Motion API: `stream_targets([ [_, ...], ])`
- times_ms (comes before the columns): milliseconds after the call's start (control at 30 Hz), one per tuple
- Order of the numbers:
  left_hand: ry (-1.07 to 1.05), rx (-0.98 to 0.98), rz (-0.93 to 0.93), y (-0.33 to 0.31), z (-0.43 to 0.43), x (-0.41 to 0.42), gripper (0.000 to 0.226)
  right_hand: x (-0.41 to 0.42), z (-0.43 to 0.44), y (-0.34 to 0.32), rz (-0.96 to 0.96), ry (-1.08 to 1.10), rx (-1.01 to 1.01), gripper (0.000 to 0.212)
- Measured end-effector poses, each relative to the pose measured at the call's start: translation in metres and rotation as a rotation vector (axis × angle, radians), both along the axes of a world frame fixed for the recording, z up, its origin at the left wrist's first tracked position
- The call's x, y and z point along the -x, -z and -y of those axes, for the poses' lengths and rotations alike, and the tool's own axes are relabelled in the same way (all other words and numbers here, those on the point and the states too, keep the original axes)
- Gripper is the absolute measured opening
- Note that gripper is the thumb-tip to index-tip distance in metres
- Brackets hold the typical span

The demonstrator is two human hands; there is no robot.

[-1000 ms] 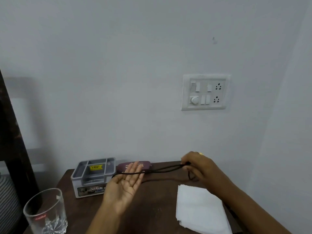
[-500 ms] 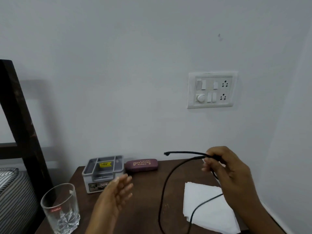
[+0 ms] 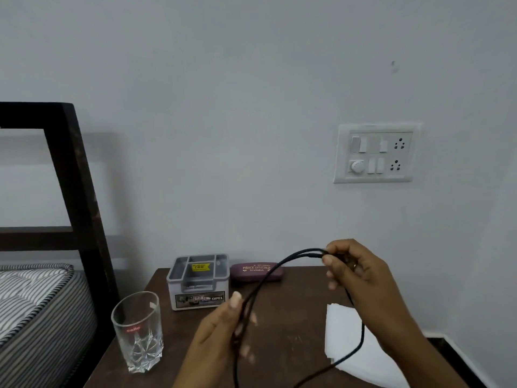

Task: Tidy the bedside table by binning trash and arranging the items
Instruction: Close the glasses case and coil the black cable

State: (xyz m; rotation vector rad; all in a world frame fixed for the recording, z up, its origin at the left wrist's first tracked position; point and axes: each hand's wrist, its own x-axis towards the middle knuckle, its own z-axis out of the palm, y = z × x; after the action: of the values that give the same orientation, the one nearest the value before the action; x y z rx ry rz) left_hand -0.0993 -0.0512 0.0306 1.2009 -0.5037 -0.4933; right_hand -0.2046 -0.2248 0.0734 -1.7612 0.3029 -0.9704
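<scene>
A black cable [image 3: 268, 275] arcs above the dark wooden bedside table [image 3: 173, 281]. My right hand [image 3: 352, 273] pinches the cable's upper end in the air, right of the table's middle. My left hand [image 3: 221, 331] closes around the doubled cable lower down, near the front. A grey plastic organiser box [image 3: 199, 281] stands at the back, with a maroon spectacle case [image 3: 256, 271] beside it on the right. An empty clear glass [image 3: 138, 329] stands at the front left. White paper [image 3: 344, 329] lies flat on the right, partly under my right forearm.
A bed with a striped mattress [image 3: 33, 309] and a dark wooden headboard frame [image 3: 75, 186] adjoins the table on the left. A white switch and socket panel [image 3: 376, 152] sits on the wall above the table's right side.
My left hand has gone from open, apart from the cable, to gripping it. My right hand stayed raised with the cable end. The view has shifted left, so more of the bed shows.
</scene>
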Motion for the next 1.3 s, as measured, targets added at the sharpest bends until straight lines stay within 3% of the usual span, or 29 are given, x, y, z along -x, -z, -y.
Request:
stream_targets([
  [133, -0.122, 0.174, -0.268, 0.009, -0.007, -0.021, 0.040, -0.025, 0.014, 0.011, -0.021, 0.021, -0.184, 0.010],
  [233, -0.159, 0.274, -0.241, 0.006, -0.007, -0.037, 0.034, -0.052, 0.027, 0.014, 0.044, 0.026, -0.276, 0.011],
  [300, -0.186, 0.220, -0.105, 0.009, -0.007, -0.040, 0.036, -0.070, 0.035, 0.013, 0.088, 0.081, -0.280, 0.011],
  [433, -0.233, 0.045, 0.274, 0.014, -0.007, -0.042, 0.056, -0.098, 0.059, 0.016, 0.054, 0.348, -0.059, 0.009],
  [567, -0.219, 0.012, 0.294, 0.015, -0.002, -0.042, 0.073, -0.109, 0.081, 0.046, -0.202, 0.517, 0.311, 0.011],
  [734, -0.180, 0.033, 0.242, 0.012, 0.007, -0.037, 0.041, -0.099, 0.099, 0.096, -0.445, 0.484, 0.371, 0.004],
  [834, -0.199, 0.024, 0.260, 0.012, 0.012, -0.033, 0.037, -0.090, 0.099, 0.112, -0.493, 0.415, 0.292, 0.021],
  [900, -0.220, 0.013, 0.266, 0.014, 0.015, -0.032, 0.037, -0.082, 0.090, 0.110, -0.435, 0.405, 0.291, 0.022],
  [1034, -0.216, -0.010, 0.232, 0.018, 0.020, -0.028, 0.038, -0.054, 0.043, 0.081, -0.112, 0.286, 0.223, 0.023],
  [1134, -0.166, -0.045, 0.244, 0.022, 0.027, -0.018, 0.039, -0.036, -0.001, 0.069, 0.055, 0.152, 0.392, 0.027],
  [1234, -0.113, -0.023, 0.282, 0.015, 0.037, -0.004, 0.038, -0.045, -0.017, 0.075, 0.093, 0.193, 0.632, 0.034],
  [1300, -0.103, 0.010, 0.282, 0.008, 0.046, 0.002, 0.039, -0.058, -0.016, 0.072, 0.130, 0.237, 0.543, 0.028],
])
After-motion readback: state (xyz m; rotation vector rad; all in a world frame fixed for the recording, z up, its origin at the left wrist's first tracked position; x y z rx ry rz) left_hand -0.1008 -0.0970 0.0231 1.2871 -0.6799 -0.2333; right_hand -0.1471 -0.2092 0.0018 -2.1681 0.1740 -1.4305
